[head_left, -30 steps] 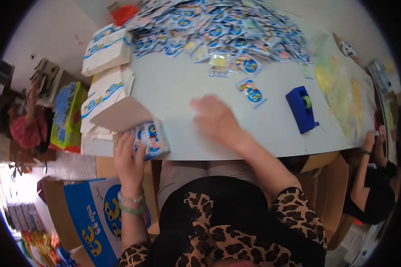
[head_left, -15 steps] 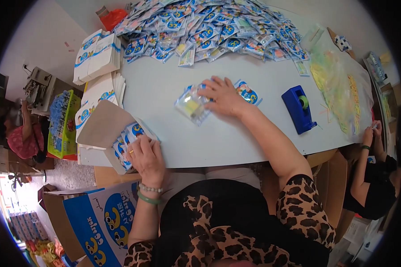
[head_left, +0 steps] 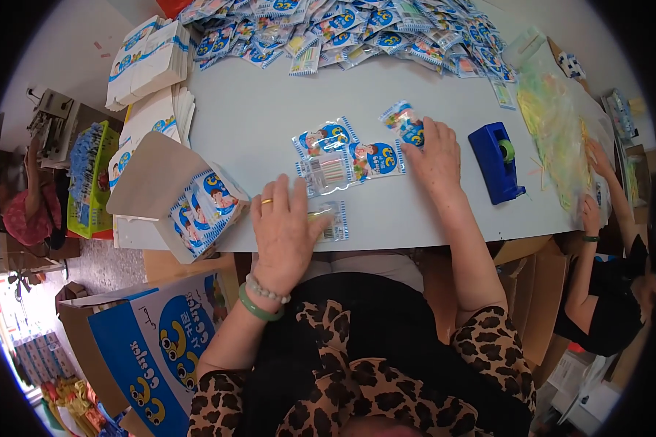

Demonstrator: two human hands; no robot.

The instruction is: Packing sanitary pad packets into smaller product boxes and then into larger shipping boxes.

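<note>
My left hand (head_left: 280,233) is spread near the table's front edge, its thumb against a small clear and blue packet (head_left: 333,221). To the right, my right hand (head_left: 441,164) rests with stretched fingers at the edge of another packet (head_left: 402,122). Between the hands lie a blue printed packet (head_left: 377,159), a second one (head_left: 323,138) and a clear-sided packet (head_left: 328,173) with coloured sticks inside. Left of my left hand, an opened white carton (head_left: 147,182) lies tilted with several packets (head_left: 208,209) in it.
A large heap of packets (head_left: 357,36) covers the far side. A blue tape dispenser (head_left: 494,164) stands at right, beside a clear bag (head_left: 554,124). Flat cartons (head_left: 149,65) are stacked at left. A big blue-and-white box (head_left: 149,349) stands below. Other people sit at both sides.
My left hand has left the carton and moved right to a packet. My right hand has shifted right, and the packets formerly under it now lie spread apart. The view has tilted slightly.
</note>
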